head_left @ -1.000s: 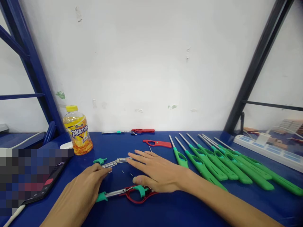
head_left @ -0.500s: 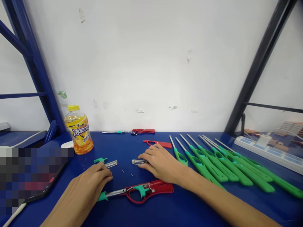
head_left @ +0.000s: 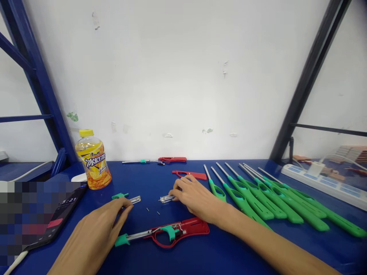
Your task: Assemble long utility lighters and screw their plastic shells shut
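Observation:
My left hand (head_left: 96,225) is closed, thumb and forefinger pinching the end of a small clear plastic fuel tank (head_left: 135,199). My right hand (head_left: 196,194) has its fingers curled around another clear fuel tank (head_left: 166,199), whose thin metal nozzle points left. Between the hands lie two tiny metal pins (head_left: 148,209). A teal plastic piece (head_left: 119,196) rests just beyond the left fingers. In front of both hands lies an opened red lighter (head_left: 197,228) with its teal trigger (head_left: 171,232), wires and metal tube (head_left: 140,235) exposed.
Several green long-necked lighters (head_left: 259,202) fan out at the right, before a white power strip (head_left: 321,187). At the back are a red shell half (head_left: 193,175) and another disassembled red lighter (head_left: 173,159). A drink bottle (head_left: 93,160) and phone (head_left: 61,217) stand and lie left.
The view has shifted slightly. My left thumb and forefinger have changed their pose at the clear tank. My right fingers are drawn closer around the other tank and its end has tilted a little.

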Motion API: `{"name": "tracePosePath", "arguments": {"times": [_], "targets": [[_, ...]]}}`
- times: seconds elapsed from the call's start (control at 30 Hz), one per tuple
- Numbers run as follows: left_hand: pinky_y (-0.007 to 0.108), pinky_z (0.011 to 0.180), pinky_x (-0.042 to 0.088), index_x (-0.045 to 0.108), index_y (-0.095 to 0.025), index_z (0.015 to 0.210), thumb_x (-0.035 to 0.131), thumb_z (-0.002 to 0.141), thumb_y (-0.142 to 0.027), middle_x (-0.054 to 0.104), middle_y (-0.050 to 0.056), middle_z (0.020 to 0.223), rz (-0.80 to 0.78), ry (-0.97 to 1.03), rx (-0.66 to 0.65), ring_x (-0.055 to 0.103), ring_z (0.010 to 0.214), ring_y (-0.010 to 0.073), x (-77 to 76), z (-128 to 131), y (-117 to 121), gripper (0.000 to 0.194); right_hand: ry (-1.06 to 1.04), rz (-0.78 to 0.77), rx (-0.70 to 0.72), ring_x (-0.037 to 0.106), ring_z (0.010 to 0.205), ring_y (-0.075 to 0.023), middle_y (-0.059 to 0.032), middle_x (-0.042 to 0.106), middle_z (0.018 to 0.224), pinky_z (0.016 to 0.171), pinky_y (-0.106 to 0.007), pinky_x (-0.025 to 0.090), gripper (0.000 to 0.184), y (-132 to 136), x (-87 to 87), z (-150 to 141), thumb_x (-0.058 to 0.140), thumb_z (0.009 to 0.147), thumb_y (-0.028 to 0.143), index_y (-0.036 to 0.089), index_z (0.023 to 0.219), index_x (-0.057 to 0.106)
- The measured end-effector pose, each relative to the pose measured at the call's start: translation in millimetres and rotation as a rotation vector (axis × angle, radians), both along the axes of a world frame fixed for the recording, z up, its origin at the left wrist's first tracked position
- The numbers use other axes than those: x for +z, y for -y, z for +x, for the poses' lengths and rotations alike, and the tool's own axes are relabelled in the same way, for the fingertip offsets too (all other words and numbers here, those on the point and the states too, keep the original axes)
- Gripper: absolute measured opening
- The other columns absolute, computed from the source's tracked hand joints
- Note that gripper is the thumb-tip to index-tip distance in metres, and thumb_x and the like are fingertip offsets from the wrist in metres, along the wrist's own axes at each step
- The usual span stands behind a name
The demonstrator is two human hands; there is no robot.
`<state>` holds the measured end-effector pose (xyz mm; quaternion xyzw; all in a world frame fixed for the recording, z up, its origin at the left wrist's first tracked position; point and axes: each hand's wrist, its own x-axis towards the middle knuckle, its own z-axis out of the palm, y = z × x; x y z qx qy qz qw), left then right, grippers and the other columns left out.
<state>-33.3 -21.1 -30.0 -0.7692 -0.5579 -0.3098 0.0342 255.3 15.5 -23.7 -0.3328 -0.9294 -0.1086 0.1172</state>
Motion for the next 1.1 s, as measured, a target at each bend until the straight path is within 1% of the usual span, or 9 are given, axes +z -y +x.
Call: {"name": "tracePosePath", "arguments": {"times": [0.07, 0.2, 0.33, 0.43, 0.57, 0.67, 0.83, 0.97, 1.1], "targets": [[0.026, 0.059, 0.057, 0.075, -0.029, 0.088, 0.049, 0.091, -0.049, 0.082, 0.0, 0.082, 0.021, 0.038, -0.017, 0.079, 0.068, 0.0237, -0.7, 3, 1, 0.033, -0.054, -0.007, -0.003, 0.061, 0.102, -0.0234, -0.0095, 0.066, 0.114, 0.088, -0.036, 0.043, 0.032, -1, -1.5, 0, 0.057, 0.095, -0.003, 0.016, 0.12, 0.064], [0.02, 0.046, 0.049, 0.075, -0.029, 0.083, 0.055, 0.091, -0.05, 0.074, -0.006, 0.065, 0.131, 0.154, -0.049, 0.064, 0.043, 0.0135, 3.6, 13, 7, 0.03, -0.183, -0.007, -0.022, 0.063, 0.096, -0.0209, -0.0046, 0.069, 0.106, 0.089, -0.036, 0.042, 0.007, -1, -4.2, -3, 0.061, 0.104, 0.018, 0.019, 0.111, 0.062], [0.018, 0.05, 0.054, 0.081, -0.028, 0.099, 0.066, 0.084, -0.05, 0.075, -0.005, 0.065, 0.185, 0.342, -0.039, 0.067, 0.047, 0.0136, 7.4, 21, 14, 0.031, -0.268, 0.007, -0.02, 0.063, 0.095, -0.0196, -0.0017, 0.07, 0.101, 0.099, -0.037, 0.038, 0.001, 5, -1.7, -7, 0.062, 0.103, 0.02, 0.02, 0.102, 0.06], [0.021, 0.058, 0.061, 0.085, -0.028, 0.097, 0.072, 0.078, -0.057, 0.083, 0.0, 0.082, 0.001, 0.532, -0.071, 0.077, 0.063, 0.0193, 4.4, 23, 18, 0.036, -0.33, 0.04, 0.011, 0.061, 0.088, -0.0178, -0.0011, 0.071, 0.097, 0.104, -0.037, 0.036, 0.006, 10, 1.6, -10, 0.06, 0.099, 0.014, 0.019, 0.097, 0.059], [0.021, 0.045, 0.057, 0.084, -0.025, 0.093, 0.076, 0.078, -0.065, 0.08, 0.003, 0.071, -0.257, 0.753, -0.1, 0.072, 0.053, 0.0197, -4.9, 24, 22, 0.043, -0.372, 0.115, 0.095, 0.06, 0.083, -0.0178, -0.0015, 0.069, 0.09, 0.104, -0.037, 0.037, 0.008, 18, 2.4, -15, 0.059, 0.093, 0.011, 0.019, 0.091, 0.059], [0.022, 0.044, 0.055, 0.082, -0.023, 0.092, 0.076, 0.079, -0.066, 0.08, 0.005, 0.074, -0.284, 0.851, -0.127, 0.067, 0.05, 0.0173, -9.3, 28, 23, 0.045, -0.337, 0.168, 0.163, 0.06, 0.081, -0.0166, -0.0011, 0.069, 0.089, 0.104, -0.038, 0.037, 0.008, 23, 0.4, -20, 0.057, 0.096, 0.012, 0.018, 0.093, 0.059], [0.022, 0.065, 0.06, 0.079, -0.023, 0.077, 0.082, 0.073, -0.065, 0.078, 0.006, 0.083, -0.268, 0.864, -0.183, 0.075, 0.078, 0.0239, -6.6, 38, 26, 0.042, -0.335, 0.255, 0.205, 0.058, 0.08, -0.0163, -0.0008, 0.068, 0.087, 0.099, -0.035, 0.039, 0.012, 27, -2.1, -23, 0.052, 0.104, 0.016, 0.019, 0.095, 0.059], [0.021, 0.063, 0.058, 0.078, -0.023, 0.076, 0.077, 0.08, -0.064, 0.073, 0.002, 0.073, -0.409, 0.828, -0.241, 0.068, 0.065, 0.0184, -5.0, 43, 29, 0.042, -0.369, 0.269, 0.199, 0.058, 0.081, -0.0171, -0.0016, 0.069, 0.089, 0.093, -0.034, 0.04, 0.011, 27, -2.5, -22, 0.053, 0.105, 0.019, 0.018, 0.097, 0.06], [0.023, 0.058, 0.056, 0.078, -0.022, 0.076, 0.079, 0.077, -0.063, 0.069, 0.001, 0.067, -0.389, 0.867, -0.196, 0.064, 0.061, 0.0176, -3.8, 46, 33, 0.041, -0.386, 0.256, 0.209, 0.06, 0.083, -0.0176, -0.0015, 0.071, 0.092, 0.092, -0.034, 0.04, 0.006, 27, -2.1, -21, 0.057, 0.105, 0.021, 0.019, 0.102, 0.061]]}}
